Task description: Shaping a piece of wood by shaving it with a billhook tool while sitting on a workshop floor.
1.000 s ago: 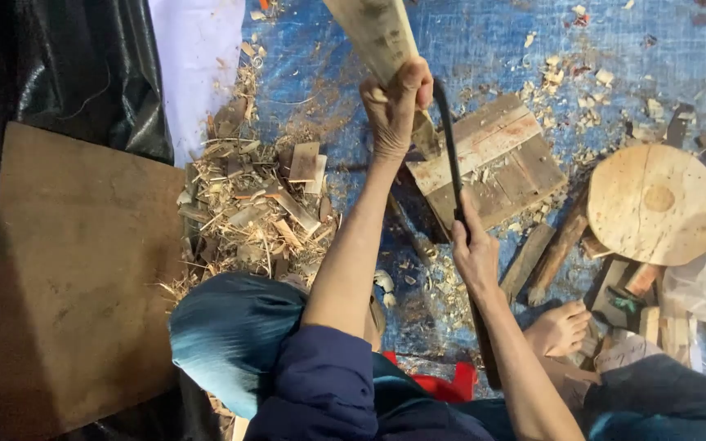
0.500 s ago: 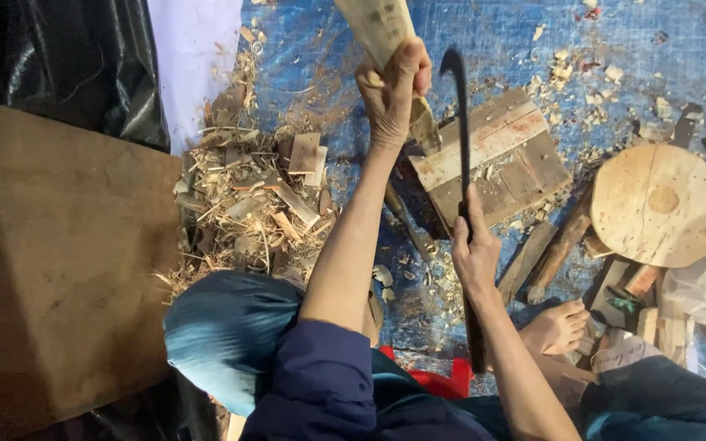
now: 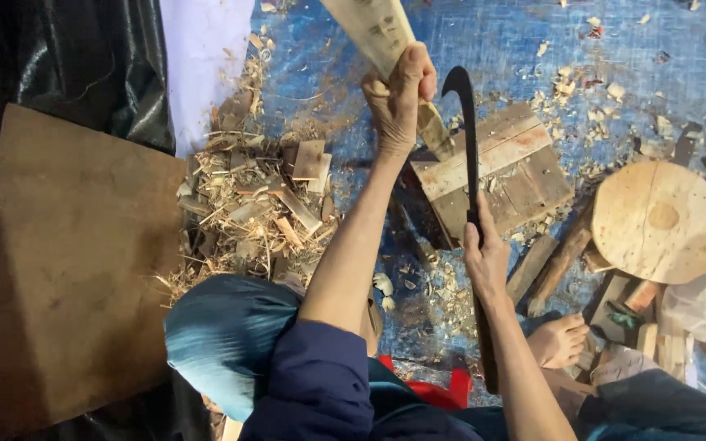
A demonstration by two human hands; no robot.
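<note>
— Wood piece [image 3: 373,28] stands at top centre of the frame, left hand [image 3: 399,94] clenched around it, its lower end on the plank block [image 3: 496,175].

— And the right hand [image 3: 485,260]?

— Gripping a hooked blade [image 3: 469,147], raised beside it. Shavings [image 3: 255,208] piled at left suggest much carving is done; shaping looks unfinished.
</note>
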